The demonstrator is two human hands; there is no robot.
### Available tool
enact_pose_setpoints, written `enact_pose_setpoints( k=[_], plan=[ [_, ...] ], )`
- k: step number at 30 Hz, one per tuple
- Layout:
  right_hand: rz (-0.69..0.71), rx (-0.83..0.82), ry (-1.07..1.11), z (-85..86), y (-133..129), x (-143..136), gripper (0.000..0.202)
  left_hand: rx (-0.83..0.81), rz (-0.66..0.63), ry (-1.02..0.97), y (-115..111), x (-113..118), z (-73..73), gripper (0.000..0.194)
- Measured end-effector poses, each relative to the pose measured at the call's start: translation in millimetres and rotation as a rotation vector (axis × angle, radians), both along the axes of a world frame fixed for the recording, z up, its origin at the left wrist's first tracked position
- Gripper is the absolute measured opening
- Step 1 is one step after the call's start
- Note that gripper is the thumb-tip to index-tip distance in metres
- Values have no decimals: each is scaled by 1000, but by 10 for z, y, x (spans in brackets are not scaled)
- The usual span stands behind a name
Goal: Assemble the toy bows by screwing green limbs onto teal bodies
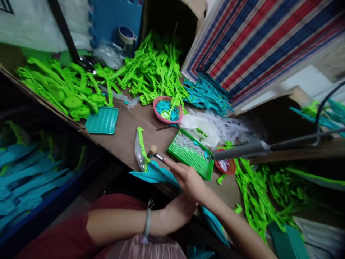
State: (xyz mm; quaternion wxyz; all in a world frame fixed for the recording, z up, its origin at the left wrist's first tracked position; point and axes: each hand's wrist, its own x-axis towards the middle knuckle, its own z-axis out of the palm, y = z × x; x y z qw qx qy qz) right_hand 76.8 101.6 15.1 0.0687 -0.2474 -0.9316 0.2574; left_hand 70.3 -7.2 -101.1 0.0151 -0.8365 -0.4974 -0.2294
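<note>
My right hand (190, 181) lies over my left hand, its index finger stretched along a short tool (159, 157) with a silver shaft and a dark end. A small tan block (153, 149) is beside that end. My left hand (176, 213) is bent beneath the right, its fingers mostly hidden; it appears closed around a blue plastic part (155, 173). This part juts out left of the hands, at the table edge. Touching or overlapping its tip is a lime-green strip with a clear, blade-like piece (140, 151).
A green perforated tray (199, 163) holds small metal pieces. Nearby are a pink bowl (155, 110) of blue bits, a red bowl (234, 168) and a teal tray (101, 121). Green parts (153, 72) are heaped behind. A grey-handled tool (239, 151) hangs at right.
</note>
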Motion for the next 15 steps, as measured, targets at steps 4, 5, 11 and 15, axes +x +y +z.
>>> enact_pose_setpoints(
  k=[4,5,11,15],
  plan=[
    [-118,-27,68,-112,209,-577,50,128,-53,74,-10,-152,143,43],
    [-118,-40,-4,-149,258,-718,51,145,-63,100,-1,-184,175,42],
    [-155,57,-160,-217,440,-1291,55,155,-119,95,54,-201,160,36],
    [-65,187,-302,-110,402,-1321,53,132,-156,26,82,-231,161,34]
  ],
)
